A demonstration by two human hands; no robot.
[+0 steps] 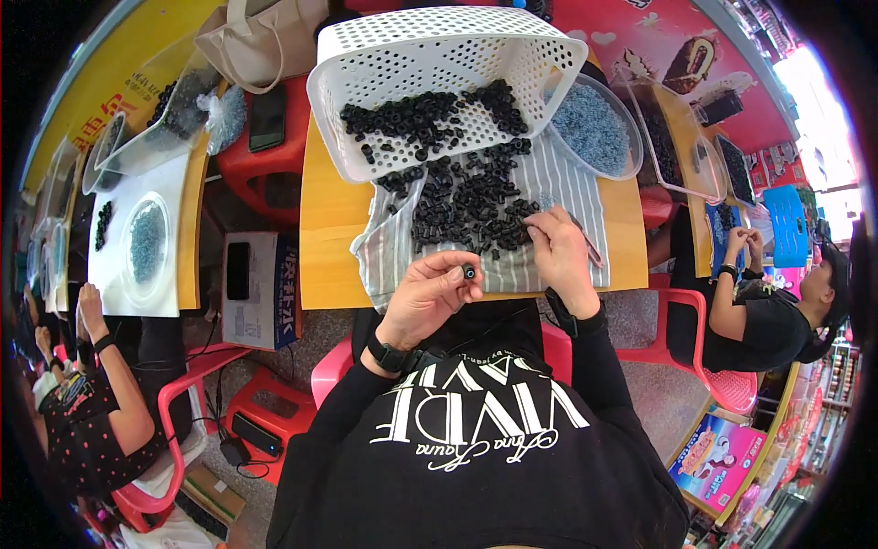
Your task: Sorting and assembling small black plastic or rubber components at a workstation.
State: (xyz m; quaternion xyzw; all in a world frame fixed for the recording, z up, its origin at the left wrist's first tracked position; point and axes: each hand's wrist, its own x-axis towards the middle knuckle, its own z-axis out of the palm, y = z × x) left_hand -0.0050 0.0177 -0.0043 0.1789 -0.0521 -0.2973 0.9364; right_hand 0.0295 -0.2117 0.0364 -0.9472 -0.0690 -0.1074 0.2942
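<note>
My left hand pinches a small black cylindrical piece between thumb and fingertips, its pale round end showing. At the right edge of a pile of similar black pieces, my right hand has its fingertips drawn together; whatever they hold is too small to make out. The pile lies on a grey-and-white striped cloth. Beyond it, a white perforated basket is tipped toward me, with more black pieces inside and spilling out. A slim tweezer-like tool lies just right of my right hand.
A round clear tub of tiny light-blue pieces stands at the table's right. Red stools, one bearing a phone, flank the wooden table. People work at side tables left and right. A cardboard box stands left.
</note>
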